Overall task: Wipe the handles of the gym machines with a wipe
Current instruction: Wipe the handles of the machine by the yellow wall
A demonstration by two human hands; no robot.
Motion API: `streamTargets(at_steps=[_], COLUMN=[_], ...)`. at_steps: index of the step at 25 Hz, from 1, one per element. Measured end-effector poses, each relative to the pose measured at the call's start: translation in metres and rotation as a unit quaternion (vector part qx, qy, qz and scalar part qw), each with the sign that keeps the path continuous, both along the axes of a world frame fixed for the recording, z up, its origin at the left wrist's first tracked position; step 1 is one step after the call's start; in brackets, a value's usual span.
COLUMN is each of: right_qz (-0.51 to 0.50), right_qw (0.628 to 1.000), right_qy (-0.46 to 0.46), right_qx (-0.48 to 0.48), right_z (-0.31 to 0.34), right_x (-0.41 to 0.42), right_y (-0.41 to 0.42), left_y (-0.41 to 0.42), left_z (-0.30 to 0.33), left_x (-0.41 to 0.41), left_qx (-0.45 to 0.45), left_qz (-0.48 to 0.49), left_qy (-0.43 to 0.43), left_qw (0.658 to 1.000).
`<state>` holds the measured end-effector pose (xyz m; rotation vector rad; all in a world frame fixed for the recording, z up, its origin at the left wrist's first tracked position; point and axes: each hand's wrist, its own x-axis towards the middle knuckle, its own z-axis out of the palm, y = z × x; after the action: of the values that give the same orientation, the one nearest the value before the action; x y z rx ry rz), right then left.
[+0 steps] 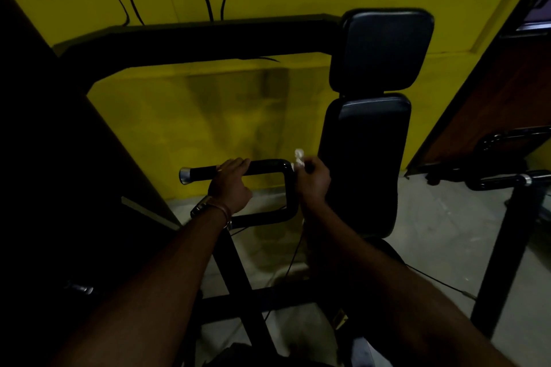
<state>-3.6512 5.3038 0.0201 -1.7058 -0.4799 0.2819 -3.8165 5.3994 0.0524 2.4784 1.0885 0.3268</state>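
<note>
Here the left hand (231, 185) curls its fingers (235, 164) over the black handle (238, 171), gripping the bar between its silver end cap (185, 176) and the bend. Just past that bend, the right hand (313, 182) pinches a crumpled white wipe (299, 158), which sticks up above its closed fingertips beside the back pad (365, 158).

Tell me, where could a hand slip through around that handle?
Through the loop under the handle, between left hand and the upright bend. Tight at the bend: right hand holds the wipe beside the black pad.
</note>
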Motion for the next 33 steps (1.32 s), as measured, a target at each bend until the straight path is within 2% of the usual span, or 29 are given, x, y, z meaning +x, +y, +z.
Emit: streamTargets(at_steps=[2, 3, 4, 5, 7, 8, 10, 12, 13, 15, 17, 18, 19, 21, 23, 25, 26, 29, 31, 33], right_qz=[0.14, 0.194, 0.217, 0.207, 0.105, 0.04, -0.03, -0.032, -0.009, 0.103, 0.212, 0.237, 0.235, 0.166, 0.107, 0.115, 0.131, 0.24, 0.325, 0.377], right_qw=[0.985, 0.964, 0.944, 0.944, 0.985, 0.994, 0.988, 0.992, 0.996, 0.987, 0.933, 0.915, 0.918, 0.956, 0.979, 0.979, 0.963, 0.914, 0.859, 0.816], right_qy=[-0.093, -0.166, -0.224, -0.228, -0.115, -0.062, 0.012, 0.047, 0.032, -0.095, -0.253, -0.279, -0.274, -0.199, -0.099, 0.108, 0.188, 0.252, 0.34, 0.383], right_qx=[-0.027, -0.068, -0.106, -0.117, -0.078, -0.083, -0.149, -0.114, -0.082, -0.079, -0.147, -0.169, -0.167, -0.136, -0.143, -0.132, -0.141, -0.208, -0.205, -0.213], right_z=[0.034, 0.04, 0.04, 0.031, 0.007, -0.008, -0.028, -0.017, -0.004, 0.029, 0.044, 0.042, 0.038, 0.015, -0.01, -0.015, -0.009, 0.028, 0.048, 0.048], right_x=[0.006, 0.005, 0.004, 0.004, -0.005, -0.008, -0.011, -0.003, 0.001, 0.006, 0.0, -0.001, 0.001, 0.011, 0.02, 0.022, 0.026, 0.046, 0.054, 0.061], right_y=[0.017, 0.022, 0.022, 0.017, -0.002, -0.012, -0.021, -0.007, 0.004, 0.024, 0.033, 0.031, 0.024, 0.006, -0.013, -0.018, -0.012, 0.024, 0.04, 0.044], left_y=[-0.001, -0.001, -0.001, -0.001, 0.001, 0.003, 0.006, 0.006, 0.007, 0.005, 0.003, 0.003, 0.003, 0.003, 0.005, 0.006, 0.007, 0.013, 0.016, 0.017], left_z=[0.0, 0.0, 0.0, -0.001, -0.002, -0.003, -0.006, -0.007, -0.008, -0.008, -0.008, -0.008, -0.008, -0.007, -0.007, -0.007, -0.006, -0.005, -0.005, -0.005], left_x=[-0.001, -0.001, -0.001, -0.001, -0.001, -0.001, 0.0, 0.002, 0.002, 0.002, 0.001, 0.0, -0.001, -0.004, -0.006, -0.004, -0.002, -0.001, 0.0, 0.001], left_qx=[-0.002, 0.003, 0.007, 0.006, 0.001, -0.002, -0.008, -0.009, -0.008, -0.004, 0.004, 0.005, 0.004, 0.002, 0.002, -0.004, -0.007, -0.019, -0.022, -0.02], left_qz=[0.0, 0.0, -0.001, -0.003, -0.005, -0.004, -0.003, 0.001, 0.003, 0.003, 0.003, 0.001, -0.003, -0.011, -0.014, -0.013, -0.012, -0.011, -0.01, 0.001], left_qy=[-0.008, -0.014, -0.018, -0.018, -0.012, -0.008, -0.004, -0.009, -0.014, -0.017, -0.021, -0.024, -0.026, -0.031, -0.035, -0.034, -0.031, -0.007, -0.007, -0.018], left_qw=[1.0, 1.0, 1.0, 1.0, 1.0, 1.0, 1.0, 1.0, 1.0, 1.0, 1.0, 1.0, 1.0, 0.999, 0.999, 0.999, 0.999, 1.0, 1.0, 1.0])
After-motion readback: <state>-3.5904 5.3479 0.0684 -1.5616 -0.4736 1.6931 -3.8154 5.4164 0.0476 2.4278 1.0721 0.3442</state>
